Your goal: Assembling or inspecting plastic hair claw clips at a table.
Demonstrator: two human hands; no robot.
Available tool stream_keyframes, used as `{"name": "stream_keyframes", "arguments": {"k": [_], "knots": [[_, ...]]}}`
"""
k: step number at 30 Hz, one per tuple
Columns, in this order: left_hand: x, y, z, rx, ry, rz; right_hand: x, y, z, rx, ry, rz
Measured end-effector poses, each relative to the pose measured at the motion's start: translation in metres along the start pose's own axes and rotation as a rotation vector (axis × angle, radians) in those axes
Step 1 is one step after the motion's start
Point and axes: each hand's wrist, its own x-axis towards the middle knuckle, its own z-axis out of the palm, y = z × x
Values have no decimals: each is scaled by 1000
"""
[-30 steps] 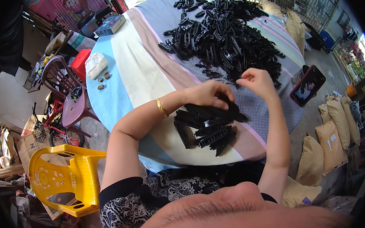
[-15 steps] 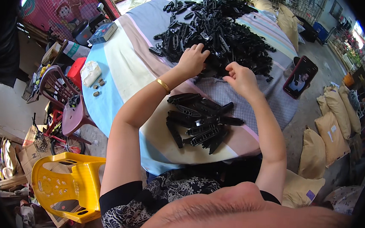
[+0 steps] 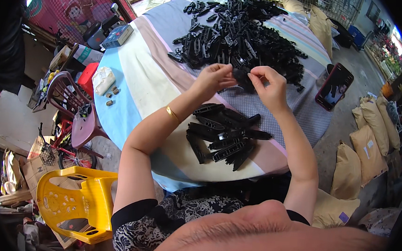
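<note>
Over the near edge of a big heap of black plastic parts [image 3: 235, 37], my two hands are close together. My left hand [image 3: 216, 80] is closed in a pinch at a dark plastic piece [image 3: 243, 79], which blends with the heap behind it. From the other side, my right hand [image 3: 270, 86] pinches thumb and forefinger together against that piece; whatever small thing is between those fingertips is too dark to make out. Nearer to me, below my hands, lies a smaller group of long, slotted black parts [image 3: 228, 136].
A striped cloth covers the round table [image 3: 133, 88]. At its right edge a phone [image 3: 334, 87] leans against a cup. To the left are a white bag [image 3: 103, 80], small brown pieces and a box [image 3: 117, 36]. A yellow chair [image 3: 72, 205] and tan sacks [image 3: 367, 149] flank the table.
My left hand has drawn back from the heap toward me and now pinches at a dark piece. My right hand has risen slightly, and the hands are closer together.
</note>
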Motion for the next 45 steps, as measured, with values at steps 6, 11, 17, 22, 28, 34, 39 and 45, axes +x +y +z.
{"name": "stream_keyframes", "arguments": {"k": [6,11,17,22,28,34,39,45], "knots": [[-9,-14,1,141,9,41,-10,9,15,-99,-67,3],[-16,-11,28,1139,-280,466,-4,31,11,119,189,237],[11,-41,58,1479,-418,592,2,37,1,68,230,198],[20,-26,56,1023,-387,120,4,35,-11,14,258,136],[-10,0,26,-9,-305,-190,1,13,-9,45,183,101],[-10,-8,1,-140,-252,-31,-8,-13,10,-6,13,-67],[-10,-10,-6,-24,-233,44,-9,-13,14,-124,16,-181],[-16,-8,2,63,-138,127,-8,-16,12,-307,-57,-313]]}}
